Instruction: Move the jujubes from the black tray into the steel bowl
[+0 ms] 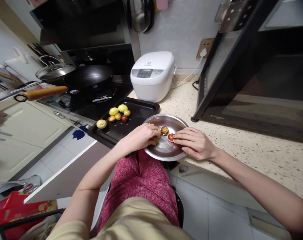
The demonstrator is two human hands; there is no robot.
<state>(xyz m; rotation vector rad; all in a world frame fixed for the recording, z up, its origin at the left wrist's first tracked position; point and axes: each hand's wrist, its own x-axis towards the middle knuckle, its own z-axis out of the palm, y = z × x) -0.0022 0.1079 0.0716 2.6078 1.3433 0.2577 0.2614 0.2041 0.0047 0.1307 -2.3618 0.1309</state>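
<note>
The steel bowl (168, 148) sat at the near edge of the speckled counter (236, 146), just in front of the person, and both hands reached inside it. The left hand (143, 135) came over the bowl's left rim, its fingers bent and close together, pinching a brownish fruit (155, 140) against the thumb low in the bowl. The right hand (196, 141) came over the bowl's right rim, its fingers nearly straight and pressed side by side, their tips against a glossy red fruit (171, 137) in the bowl; from this angle I could not tell whether the thumb also met it. A mottled fruit (164, 130) lay between the hands, towards the back of the bowl.

Just left of the bowl stood a black tray (143, 108). On its half farther from the bowl were two yellow-green fruits (122, 108), several small brown and red fruits (117, 116) in a loose group, and, farthest from the bowl, a pale yellow fruit (101, 124). Behind the bowl was a white rice cooker (151, 80), and well apart from it, to the left and back, a wok (88, 78).
</note>
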